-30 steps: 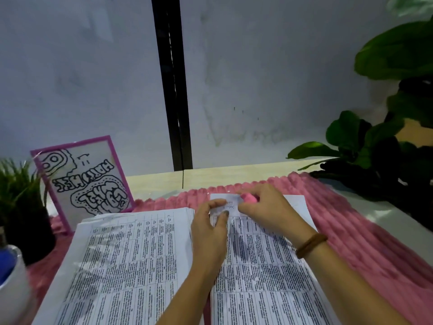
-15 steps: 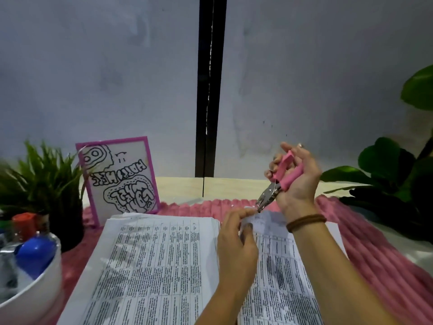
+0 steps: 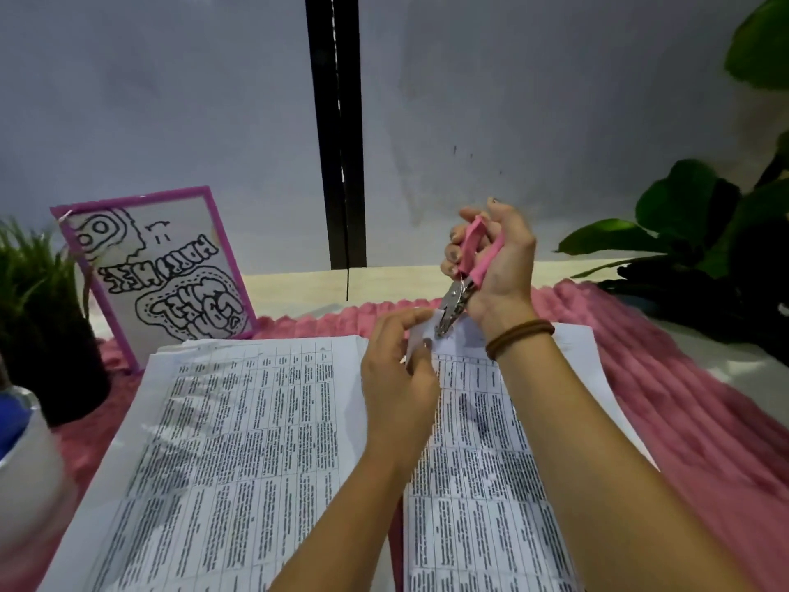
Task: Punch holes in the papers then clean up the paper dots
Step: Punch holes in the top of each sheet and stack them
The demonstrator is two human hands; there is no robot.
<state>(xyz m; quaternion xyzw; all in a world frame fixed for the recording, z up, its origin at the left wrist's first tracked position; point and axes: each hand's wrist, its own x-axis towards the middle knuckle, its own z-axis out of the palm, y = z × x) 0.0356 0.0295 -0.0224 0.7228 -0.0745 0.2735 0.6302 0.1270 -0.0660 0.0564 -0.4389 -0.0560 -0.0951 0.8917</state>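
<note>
Gripping punch [image 3: 473,260] with right hand [image 3: 501,271], fingers curled, wrist raised. Pinching paper corner [image 3: 420,331] with left hand [image 3: 399,378] at 8 o'clock of right. Reaching forearms toward 12 o'clock.

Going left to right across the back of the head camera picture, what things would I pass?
Grassy plant → framed drawing → black wall strip → pink hole punch in the right hand → big leafy plant.

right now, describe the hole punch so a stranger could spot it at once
Start at the pink mat, then the right paper stack on it. Above that stack's far left corner, the right hand holds the punch. What sets it apart: pink handles and a silver nose at the sheet corner pinched by the left hand.
</note>
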